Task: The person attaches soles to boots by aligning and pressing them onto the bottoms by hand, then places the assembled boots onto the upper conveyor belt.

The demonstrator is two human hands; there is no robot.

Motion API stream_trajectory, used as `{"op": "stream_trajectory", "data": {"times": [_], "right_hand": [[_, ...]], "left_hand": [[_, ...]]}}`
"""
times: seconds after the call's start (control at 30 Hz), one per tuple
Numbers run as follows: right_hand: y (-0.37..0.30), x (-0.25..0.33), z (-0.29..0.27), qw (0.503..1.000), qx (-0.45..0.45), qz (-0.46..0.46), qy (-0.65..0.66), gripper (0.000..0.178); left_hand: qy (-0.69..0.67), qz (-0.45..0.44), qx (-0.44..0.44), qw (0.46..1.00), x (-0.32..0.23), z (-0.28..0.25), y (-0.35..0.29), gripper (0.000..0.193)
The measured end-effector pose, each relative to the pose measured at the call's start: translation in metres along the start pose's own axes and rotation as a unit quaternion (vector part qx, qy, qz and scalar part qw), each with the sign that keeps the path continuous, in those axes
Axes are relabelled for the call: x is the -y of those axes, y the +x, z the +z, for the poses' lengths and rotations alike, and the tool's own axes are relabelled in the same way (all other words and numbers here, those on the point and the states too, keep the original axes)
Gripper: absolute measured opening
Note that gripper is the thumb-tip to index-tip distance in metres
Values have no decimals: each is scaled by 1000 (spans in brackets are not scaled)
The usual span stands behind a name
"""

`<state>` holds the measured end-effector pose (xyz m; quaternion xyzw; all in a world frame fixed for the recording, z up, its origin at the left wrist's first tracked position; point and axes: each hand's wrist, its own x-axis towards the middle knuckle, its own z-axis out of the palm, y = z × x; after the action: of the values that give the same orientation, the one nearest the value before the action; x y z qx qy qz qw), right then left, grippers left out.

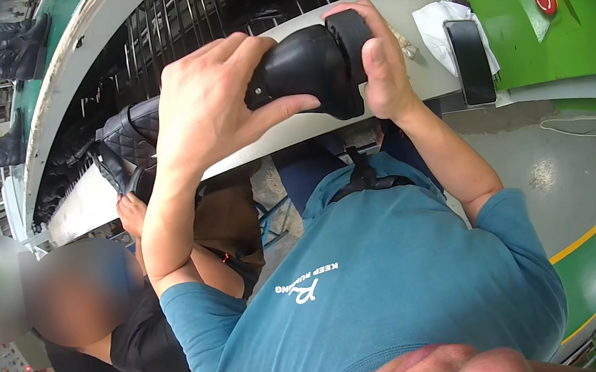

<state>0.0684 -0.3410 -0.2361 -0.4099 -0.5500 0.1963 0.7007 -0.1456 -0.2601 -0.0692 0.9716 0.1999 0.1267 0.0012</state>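
Both my hands are on a black leather boot, held on its side above a white work ledge. My left hand wraps round its upper part, with the thumb stretched along the leather. At the right, my right hand grips the thick black sole end, fingers over the top and thumb against the near side. A small metal stud shows beside my left thumb. Left of my left wrist, black quilted leather is visible; whether it belongs to this boot I cannot tell.
A co-worker's hand touches a black boot part at left. Black boots sit among metal rods behind the white ledge. Right stand a white cloth, phone and green machine housing with a red button.
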Motion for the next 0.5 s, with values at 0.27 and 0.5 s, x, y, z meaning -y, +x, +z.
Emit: {"op": "stream_trajectory", "data": {"times": [0.27, 0.5], "right_hand": [[8, 5, 9, 999, -34, -21, 26, 63], [9, 10, 0, 1000, -16, -11, 22, 59]], "left_hand": [[9, -12, 34, 999, -10, -1, 9, 71], [21, 8, 20, 1000, -13, 4, 14, 72]]}}
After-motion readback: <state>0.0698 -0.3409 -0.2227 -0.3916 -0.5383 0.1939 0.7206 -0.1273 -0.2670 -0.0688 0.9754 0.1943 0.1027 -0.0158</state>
